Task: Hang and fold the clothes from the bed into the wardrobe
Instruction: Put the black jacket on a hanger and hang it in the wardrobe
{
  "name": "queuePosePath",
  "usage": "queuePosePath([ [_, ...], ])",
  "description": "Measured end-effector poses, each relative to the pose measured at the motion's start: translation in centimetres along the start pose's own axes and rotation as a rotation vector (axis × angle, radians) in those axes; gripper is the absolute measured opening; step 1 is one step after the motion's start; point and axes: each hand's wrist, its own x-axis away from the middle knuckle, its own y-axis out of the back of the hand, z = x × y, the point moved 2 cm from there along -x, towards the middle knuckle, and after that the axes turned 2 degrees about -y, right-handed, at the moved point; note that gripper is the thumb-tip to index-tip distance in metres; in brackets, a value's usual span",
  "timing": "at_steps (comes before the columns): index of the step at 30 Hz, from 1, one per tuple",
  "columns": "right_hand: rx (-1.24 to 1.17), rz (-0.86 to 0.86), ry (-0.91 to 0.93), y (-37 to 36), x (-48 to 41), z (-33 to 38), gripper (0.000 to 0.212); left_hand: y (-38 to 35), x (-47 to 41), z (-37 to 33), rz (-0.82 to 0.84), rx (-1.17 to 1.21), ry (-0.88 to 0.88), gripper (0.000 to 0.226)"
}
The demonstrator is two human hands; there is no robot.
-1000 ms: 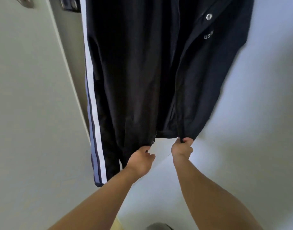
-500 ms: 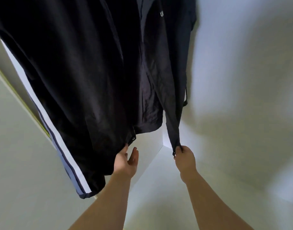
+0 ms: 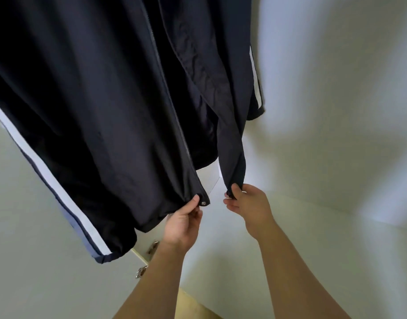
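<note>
I see the dark jacket (image 3: 105, 100) hanging open-fronted, filling 10 to 1 o'clock. Left grip (image 3: 183, 221) pinches one front hem corner beside its snap (image 3: 203, 203). Right grip (image 3: 248, 204) pinches the other corner, at its 3 o'clock.

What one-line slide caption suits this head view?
Left hand and right hand pinch the open front hems of a hanging dark jacket, edges apart.

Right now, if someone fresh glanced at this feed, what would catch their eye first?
The dark jacket hanging open, filling the upper left. Below it, centre, the left hand pinches one front hem beside a metal snap and the right hand pinches the other, a gap between them.
</note>
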Motion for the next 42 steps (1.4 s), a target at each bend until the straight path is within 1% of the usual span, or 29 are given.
queuePosePath([
  [3, 0.079, 0.079, -0.001, -0.2, 0.9, 0.2, 0.021, 0.0, 0.7, 0.6, -0.008, -0.104, -0.019, 0.019],
  [6, 0.100, 0.154, 0.000, -0.7, 1.4, 0.3, 0.016, 0.5, 1.3, 0.2, 0.018, -0.214, -0.031, 0.013],
  [9, 0.154, 0.211, -0.015, -1.2, 1.3, 0.3, 0.016, 1.3, 1.3, -0.2, 0.018, -0.276, -0.048, 0.018],
  [12, 0.231, 0.232, -0.018, -1.5, 1.3, 0.1, 0.016, 1.8, 1.1, -0.6, 0.004, -0.298, -0.081, 0.022],
  [17, 0.334, 0.198, 0.030, -2.1, 1.2, -0.3, 0.013, 2.3, 0.8, -0.9, 0.015, -0.351, -0.104, 0.009],
  [20, 0.383, 0.174, 0.054, -2.9, 1.1, -0.6, 0.011, 2.4, 0.5, -0.8, -0.025, -0.385, -0.137, 0.013],
  [24, 0.327, 0.129, 0.051, -3.8, 1.0, -1.0, 0.003, 2.7, 0.0, -0.7, -0.049, -0.420, -0.164, 0.019],
  [27, 0.323, 0.058, 0.030, -4.1, 0.8, -1.2, 0.006, 2.8, -0.4, -0.7, -0.068, -0.404, -0.200, 0.016],
  [29, 0.325, 0.022, 0.017, -4.2, 0.7, -1.3, 0.008, 2.8, -0.5, -0.7, -0.070, -0.377, -0.212, 0.018],
  [31, 0.284, 0.012, -0.015, -4.5, 0.7, -1.5, 0.011, 2.7, -0.6, -0.8, -0.076, -0.352, -0.215, 0.020],
  [34, 0.197, -0.009, -0.067, -4.9, 0.8, -2.0, 0.011, 2.4, -0.6, -0.7, -0.067, -0.335, -0.211, 0.015],
  [37, 0.140, -0.042, -0.088, -5.4, 0.9, -2.2, 0.011, 2.1, -0.6, -0.5, -0.067, -0.280, -0.202, 0.019],
  [42, 0.103, -0.049, -0.092, -6.1, 1.1, -2.3, 0.009, 1.6, -0.3, -0.7, -0.101, -0.170, -0.180, 0.005],
])
